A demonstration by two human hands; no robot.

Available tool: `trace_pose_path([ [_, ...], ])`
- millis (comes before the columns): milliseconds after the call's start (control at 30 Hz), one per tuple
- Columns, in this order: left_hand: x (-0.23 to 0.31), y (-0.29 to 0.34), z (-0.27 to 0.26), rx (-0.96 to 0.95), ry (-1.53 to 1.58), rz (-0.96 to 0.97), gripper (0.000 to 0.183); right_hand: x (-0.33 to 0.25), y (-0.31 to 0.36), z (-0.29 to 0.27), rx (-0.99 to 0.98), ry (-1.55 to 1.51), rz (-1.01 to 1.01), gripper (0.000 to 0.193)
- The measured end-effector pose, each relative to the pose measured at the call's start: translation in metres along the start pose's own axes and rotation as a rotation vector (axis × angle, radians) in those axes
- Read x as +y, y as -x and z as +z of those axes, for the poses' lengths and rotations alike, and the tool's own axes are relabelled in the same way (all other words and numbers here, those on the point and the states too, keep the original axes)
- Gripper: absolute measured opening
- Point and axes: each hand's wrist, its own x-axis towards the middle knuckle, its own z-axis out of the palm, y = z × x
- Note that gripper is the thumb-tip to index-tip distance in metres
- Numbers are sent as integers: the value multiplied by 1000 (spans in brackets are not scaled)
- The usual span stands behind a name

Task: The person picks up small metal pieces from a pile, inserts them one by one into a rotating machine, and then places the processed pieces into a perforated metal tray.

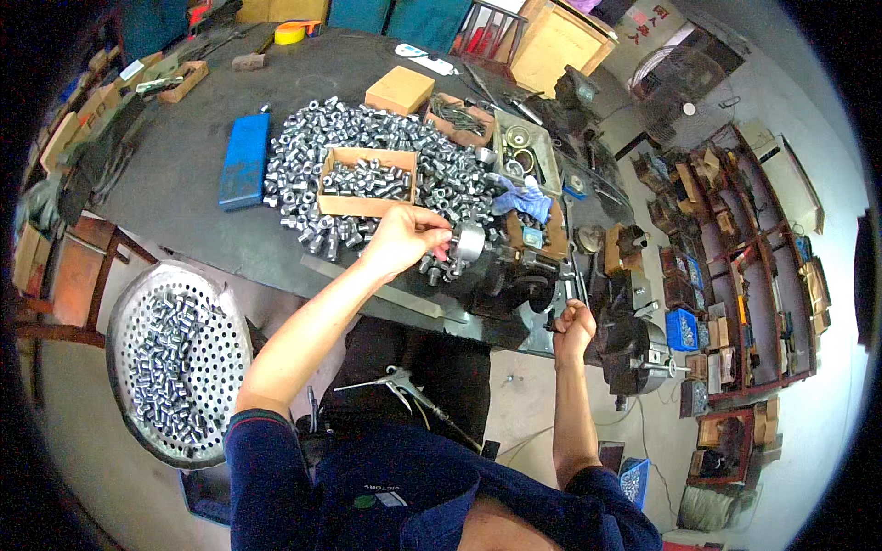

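Note:
My left hand is at the round metal chuck of a small dark bench machine, thumb and fingers pinched together at its face. What they hold is hidden by the fingers. My right hand is closed round a lever handle at the machine's right side, beside a long metal bar. Beyond my left hand, a heap of small shiny metal fittings covers the bench. An open cardboard box with more fittings sits in the heap.
A perforated round metal tray with fittings stands at left below the bench. On the bench are a blue box, a closed cardboard box and blue gloves. An air gun hangs before me. A bench vise and shelves stand right.

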Motion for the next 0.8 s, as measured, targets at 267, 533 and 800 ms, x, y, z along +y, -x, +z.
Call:
trace_pose_path([
  [267, -1, 4, 2, 20, -254, 49, 13, -56, -6, 33, -194, 37, -155, 19],
  [533, -13, 7, 17, 187, -724, 174, 29, -22, -94, 64, -99, 154, -315, 17],
  [800, -6, 7, 22, 240, -845, 191, 29, 39, -53, 8, 55, 127, -42, 15],
])
